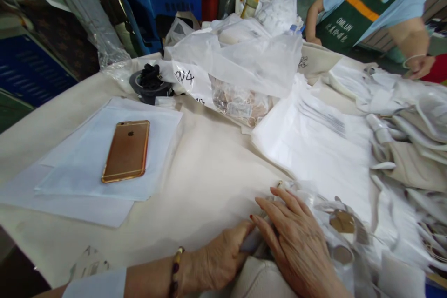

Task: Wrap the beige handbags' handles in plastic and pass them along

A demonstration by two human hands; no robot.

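At the lower edge lies a cream leather item (262, 280) with a stitched seam; most of it is out of frame or under my hands, so its kind is unclear. My left hand (218, 258), with a beaded bracelet at the wrist, is closed on its far edge, fingertips hidden. My right hand (296, 235) lies over its right side with fingers stretched out and slightly apart. A small gold-coloured metal piece (280, 183) shows just past the right fingertips. Clear plastic and pale straps (344, 247) crowd against the right side of that hand.
A gold phone (126, 151) rests on white sheets (80, 163) at left. Behind are a black bowl (150, 88) and plastic bags (237, 63). White bags (314, 135) and cream leather pieces (415, 144) pile up at right. A co-worker in a green apron (349, 25) stands opposite.
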